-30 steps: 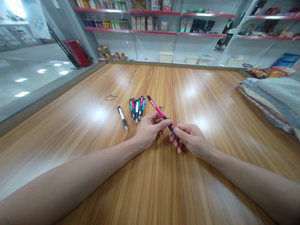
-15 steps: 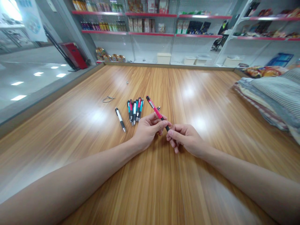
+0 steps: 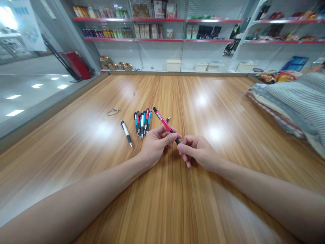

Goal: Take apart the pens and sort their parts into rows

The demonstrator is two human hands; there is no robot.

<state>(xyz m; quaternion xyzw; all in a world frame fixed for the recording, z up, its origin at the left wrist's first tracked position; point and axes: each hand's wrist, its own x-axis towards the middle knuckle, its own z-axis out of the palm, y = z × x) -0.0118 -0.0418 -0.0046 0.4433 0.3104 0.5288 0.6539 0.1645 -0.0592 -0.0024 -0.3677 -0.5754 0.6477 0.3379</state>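
Observation:
A red and black pen point(image 3: 163, 121) is held between both hands above the table, slanting with its black clip end up to the left. My left hand point(image 3: 157, 142) pinches it around the middle, thumb on top. The thumb and fingers of my right hand point(image 3: 196, 150) close on its lower black grip end, and its tip is hidden there. Left of my left hand lies a bunch of several pens point(image 3: 142, 123) in teal, red and white. Farther left rests a single white pen point(image 3: 126, 133) with a black grip. Behind the held pen, the end of another pen point(image 3: 168, 119) shows; its rest is hidden.
The wooden table point(image 3: 218, 101) has a raised dark rim. A thin grey loop point(image 3: 113, 112) and a small metallic bit point(image 3: 133, 93) lie on it. Folded cloths point(image 3: 291, 101) are stacked at the right. Beyond stand stocked shelves point(image 3: 157, 40) and a red hand cart point(image 3: 76, 64).
The view has shifted slightly, so the scene sits a little lower and farther left. Both hands keep hold of the red pen, with hardly any change in grip.

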